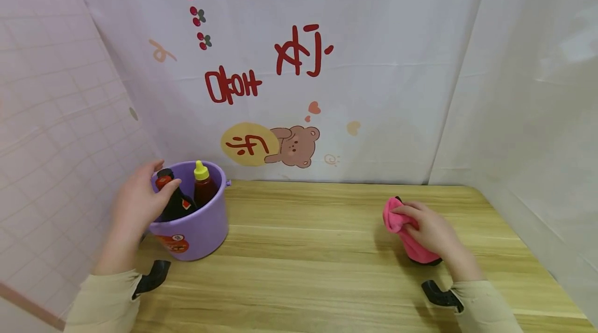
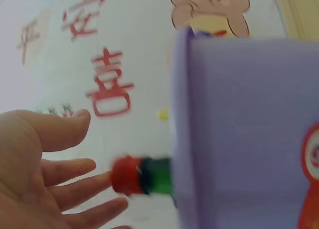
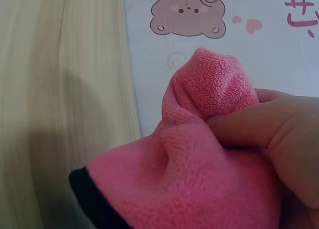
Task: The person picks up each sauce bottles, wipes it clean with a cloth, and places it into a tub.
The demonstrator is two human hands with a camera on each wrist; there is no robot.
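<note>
On the left, a purple bucket (image 1: pixel 210 231) holds a dark bottle (image 1: pixel 174 208) with red near its top, and a brown-red squeeze bottle (image 1: pixel 204 191) with a yellow nozzle cap. My left hand (image 1: pixel 135 200) is at the dark bottle's top, thumb and fingers spread on either side of it. The left wrist view shows those fingers straight and apart, fingertips right beside the red bottle top (image 2: pixel 125 175). Over the right of the table, my right hand (image 1: pixel 432 229) pinches a pink cloth (image 3: pixel 199 184) with black edging between thumb and fingers; its lower part hangs down.
The wood-grain table (image 1: pixel 299 255) runs between the two hands. Behind it rises a white printed backdrop (image 1: pixel 383 78) with a bear and red characters, and a grid-patterned sheet (image 1: pixel 51 115) stands close at the left. Another white sheet (image 1: pixel 528 130) bounds the right side.
</note>
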